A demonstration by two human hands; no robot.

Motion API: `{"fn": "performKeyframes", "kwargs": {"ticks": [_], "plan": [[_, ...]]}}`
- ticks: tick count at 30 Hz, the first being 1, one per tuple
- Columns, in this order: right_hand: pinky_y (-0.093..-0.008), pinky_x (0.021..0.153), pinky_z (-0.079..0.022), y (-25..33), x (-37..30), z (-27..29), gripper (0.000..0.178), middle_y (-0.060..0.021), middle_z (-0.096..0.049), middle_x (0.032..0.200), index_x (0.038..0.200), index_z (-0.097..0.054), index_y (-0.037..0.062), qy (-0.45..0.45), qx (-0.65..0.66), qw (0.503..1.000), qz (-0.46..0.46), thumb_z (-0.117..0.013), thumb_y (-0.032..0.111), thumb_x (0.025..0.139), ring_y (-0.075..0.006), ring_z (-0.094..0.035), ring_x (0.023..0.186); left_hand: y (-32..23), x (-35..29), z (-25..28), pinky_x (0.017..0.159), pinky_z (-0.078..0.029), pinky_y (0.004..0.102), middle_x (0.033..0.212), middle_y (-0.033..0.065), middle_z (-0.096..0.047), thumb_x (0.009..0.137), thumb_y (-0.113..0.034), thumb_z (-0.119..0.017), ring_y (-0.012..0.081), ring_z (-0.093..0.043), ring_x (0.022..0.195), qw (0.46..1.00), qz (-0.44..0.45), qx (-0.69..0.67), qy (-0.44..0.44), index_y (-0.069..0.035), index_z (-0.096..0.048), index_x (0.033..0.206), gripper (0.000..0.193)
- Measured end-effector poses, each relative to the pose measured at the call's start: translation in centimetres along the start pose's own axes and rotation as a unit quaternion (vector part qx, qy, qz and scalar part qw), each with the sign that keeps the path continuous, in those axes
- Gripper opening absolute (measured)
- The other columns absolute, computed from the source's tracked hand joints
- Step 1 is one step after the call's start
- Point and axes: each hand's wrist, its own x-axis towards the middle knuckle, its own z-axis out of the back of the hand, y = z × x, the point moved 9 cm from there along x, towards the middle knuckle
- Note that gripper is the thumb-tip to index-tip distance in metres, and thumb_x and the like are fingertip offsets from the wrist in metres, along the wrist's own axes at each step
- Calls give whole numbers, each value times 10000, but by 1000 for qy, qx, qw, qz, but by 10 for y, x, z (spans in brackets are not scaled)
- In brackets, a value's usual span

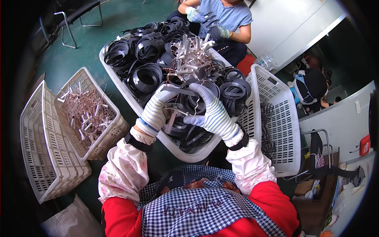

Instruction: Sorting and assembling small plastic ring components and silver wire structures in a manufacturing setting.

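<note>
Both my hands wear white striped gloves and work close together over the near part of a large white tub (189,157). A flat black strip (177,90) spans between them at the fingertips. Below it, a silver metal tube with thin wires (171,121) hangs at the fingers of my left hand (154,110), which is closed. My right hand (215,114) curves round from the other side, its fingertips at the strip's end and its thumb near the wire. Coiled black strips (145,78) fill the tub, with a pile of silver tubes and copper wires (193,55) on top.
At the left stand a white basket of wired metal tubes (89,112) and another white basket (47,158). A white crate (279,134) with dark pieces is at the right. Across the tub sits a gloved co-worker (223,19) holding dark strips. A chair (77,19) stands far left.
</note>
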Motion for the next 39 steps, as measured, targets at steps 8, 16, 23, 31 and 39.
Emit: {"fn": "performKeyframes", "kwargs": {"ticks": [8, 16, 23, 31, 39], "plan": [[-342, 1018, -481, -24, -5, 23, 787, -127, -631, 1313, 1427, -527, 48, -100, 200, 972, -73, -802, 467, 820, -206, -605, 1197, -19, -23, -57, 926, -600, 456, 1429, 150, -476, 878, -276, -792, 301, -651, 1180, 984, -19, 27, 175, -124, -317, 1526, 818], [-318, 940, -519, -25, -6, 27, 612, -112, -681, 1215, 1356, -599, 58, -113, 143, 979, -87, -774, 390, 873, -188, -648, 1090, 2, -6, -41, 956, -583, 502, 1273, 126, -596, 1020, -298, -632, 300, -690, 1091, 986, -24, -27, 161, -117, -422, 1421, 487], [-367, 927, -536, -1, 0, 21, 546, -157, -716, 1159, 1309, -648, 62, -100, -43, 994, -19, -806, 312, 851, -304, -693, 1058, 20, -4, -12, 785, -631, 436, 1320, 159, -616, 952, -425, -687, 335, -685, 1037, 997, 45, -13, 55, -140, -399, 1502, 683], [-440, 1149, -395, -15, -2, 15, 817, -199, -427, 1558, 1509, -454, 111, -96, -45, 994, 16, -828, 325, 816, -393, -450, 1411, 15, -5, -8, 551, -516, 305, 1086, 159, -726, 1008, -361, -517, 211, -647, 686, 986, 95, -135, 25, -20, -595, 1360, 495], [-365, 980, -512, -17, -1, 7, 598, -156, -681, 1250, 1337, -613, 68, -107, 11, 989, -100, -832, 270, 818, -292, -661, 1159, 17, -6, -9, 412, -414, 240, 1115, 187, -702, 1020, -309, -438, 151, -534, 507, 987, 124, -94, 46, 82, -526, 1374, 535]]}}
